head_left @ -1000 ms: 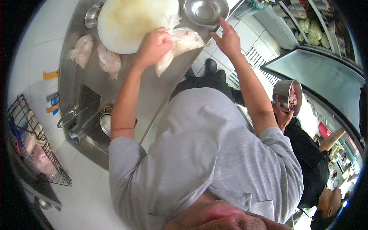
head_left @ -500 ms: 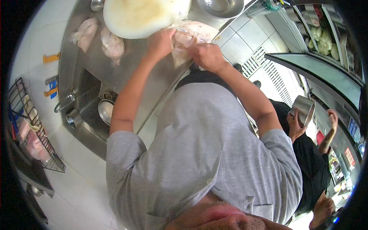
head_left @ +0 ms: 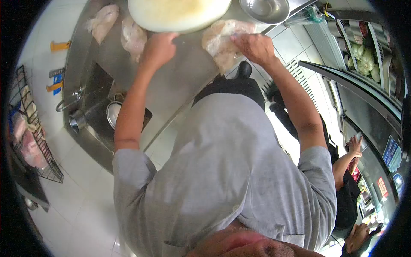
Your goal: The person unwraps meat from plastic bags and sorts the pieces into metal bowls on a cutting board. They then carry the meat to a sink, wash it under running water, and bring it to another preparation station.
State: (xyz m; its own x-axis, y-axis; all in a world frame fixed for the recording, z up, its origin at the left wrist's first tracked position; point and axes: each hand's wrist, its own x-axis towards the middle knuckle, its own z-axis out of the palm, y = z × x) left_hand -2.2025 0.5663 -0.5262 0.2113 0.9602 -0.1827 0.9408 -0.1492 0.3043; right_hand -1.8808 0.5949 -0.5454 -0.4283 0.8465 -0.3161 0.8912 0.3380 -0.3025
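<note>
A clear plastic bag of raw chicken (head_left: pixel 224 40) lies near the counter's front edge. My right hand (head_left: pixel 257 48) grips its right side, with the fingertips closed on the plastic. My left hand (head_left: pixel 158 50) is apart from that bag, close to the front rim of the round white cutting board (head_left: pixel 180 15). Its index finger stretches out, the other fingers are partly curled, and nothing shows in it. Two more bagged chicken pieces, one left bag (head_left: pixel 105 21) and one nearer bag (head_left: pixel 132 36), rest left of the board.
A metal bowl (head_left: pixel 265 10) stands right of the board on the steel counter (head_left: pixel 182 70). A sink holding a pot (head_left: pixel 114 113) is at left. A wire basket (head_left: pixel 36 128) hangs on the wall. At right, a co-worker (head_left: pixel 344 201) stands by an open fridge door (head_left: pixel 355 88).
My left hand has let go of the chicken bag and moved left. My right hand keeps hold of it. The co-worker has shifted, and the metal pot in their hand is out of sight.
</note>
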